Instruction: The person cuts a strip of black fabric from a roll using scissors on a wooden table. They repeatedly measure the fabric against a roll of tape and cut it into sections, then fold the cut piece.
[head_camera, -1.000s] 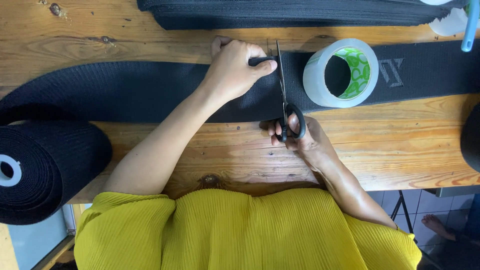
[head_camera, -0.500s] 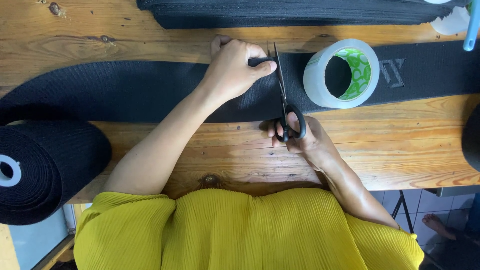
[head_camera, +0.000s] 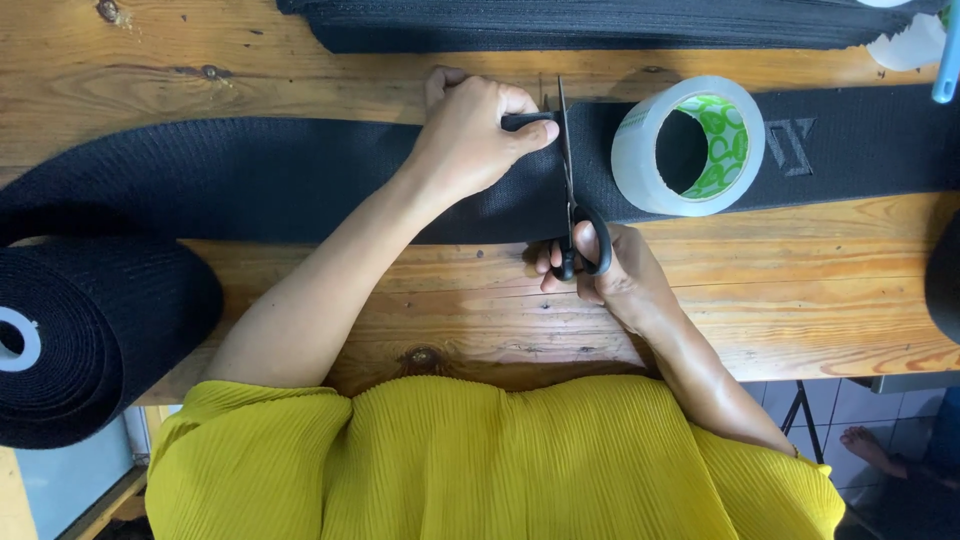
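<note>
A wide black woven band (head_camera: 250, 175) runs left to right across the wooden table (head_camera: 800, 290). My left hand (head_camera: 475, 135) presses flat on the band, fingertips just left of the cut line. My right hand (head_camera: 600, 270) grips the black handles of a pair of scissors (head_camera: 566, 170), whose blades reach across the band toward the far edge. A roll of clear tape (head_camera: 690, 145) with a green core stands on the band right of the scissors.
A big roll of the same black band (head_camera: 90, 335) lies at the table's left end. More folded black band (head_camera: 600, 25) is stacked along the far edge. A dark round object (head_camera: 945, 275) shows at the right edge. Below, a person's bare foot (head_camera: 870, 445) rests on tiled floor.
The scissors' blades have closed a little and my right hand has edged slightly toward the band. My left hand stays in place.
</note>
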